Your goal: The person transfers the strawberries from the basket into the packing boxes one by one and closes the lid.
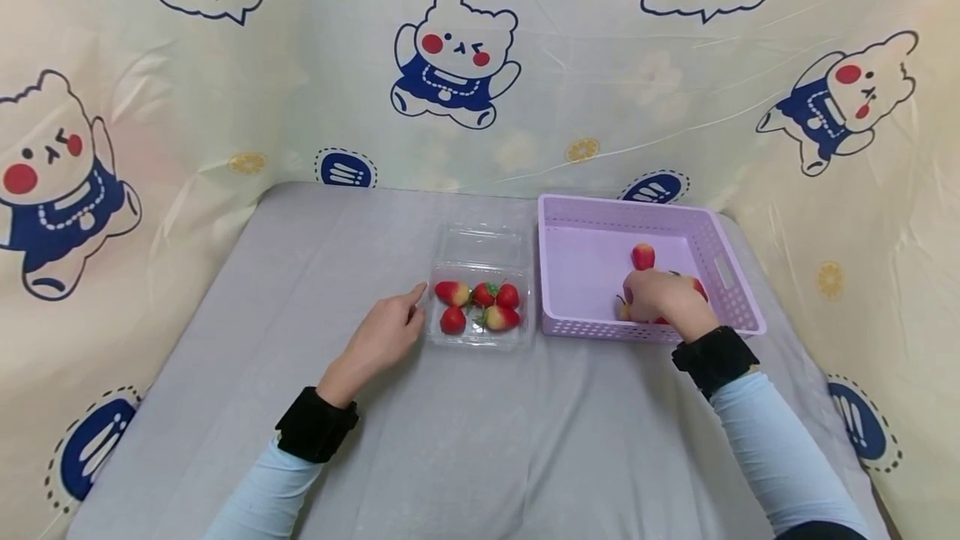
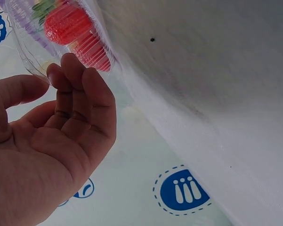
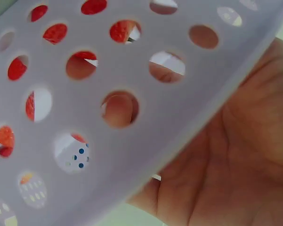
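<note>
Plastic, clear and ridged in the box [image 1: 483, 340], lilac with round-holed walls in the basket [image 1: 581, 269]; cloth [image 1: 465, 440] grey and creased. Left hand [image 1: 384, 332] reached forward, pinched on the box's rim. Right hand [image 1: 663, 298] dipped into the basket, fingers bent downward; any hold impossible to tell. In the box, lid [image 1: 480, 250] laid back: five strawberries [image 1: 453, 321], red to yellow. In the basket, around the right hand: more.

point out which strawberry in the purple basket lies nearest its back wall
The red strawberry just beyond the right hand; the other strawberries visible in the purple basket lie nearer the front, around that hand.
</note>
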Demonstrator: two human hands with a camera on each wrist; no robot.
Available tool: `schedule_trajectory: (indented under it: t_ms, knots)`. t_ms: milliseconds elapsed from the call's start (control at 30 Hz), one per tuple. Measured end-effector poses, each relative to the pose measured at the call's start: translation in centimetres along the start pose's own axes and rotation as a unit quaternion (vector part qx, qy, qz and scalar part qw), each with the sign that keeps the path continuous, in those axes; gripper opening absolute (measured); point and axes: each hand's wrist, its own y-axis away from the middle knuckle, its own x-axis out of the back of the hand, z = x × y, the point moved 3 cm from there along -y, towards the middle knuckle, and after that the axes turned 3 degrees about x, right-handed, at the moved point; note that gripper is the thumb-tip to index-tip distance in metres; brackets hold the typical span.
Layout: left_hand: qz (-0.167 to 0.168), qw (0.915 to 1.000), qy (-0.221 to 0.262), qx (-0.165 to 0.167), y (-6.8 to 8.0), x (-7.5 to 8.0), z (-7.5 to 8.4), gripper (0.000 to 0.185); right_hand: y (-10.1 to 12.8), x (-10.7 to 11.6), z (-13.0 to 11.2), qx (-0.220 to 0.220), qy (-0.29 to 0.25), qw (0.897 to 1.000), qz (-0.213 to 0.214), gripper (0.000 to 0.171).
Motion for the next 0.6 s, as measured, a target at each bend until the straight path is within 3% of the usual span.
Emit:
schedule_trajectory:
  t_ms: [600]
  knots:
    - [-0.001, 1.0, 0.002, -0.003, -0.03, 0.04, 0.21, 0.051, -1.0, -0.35, -0.12, 0.018, -0.029, 0.999, 0.027, 0.039]
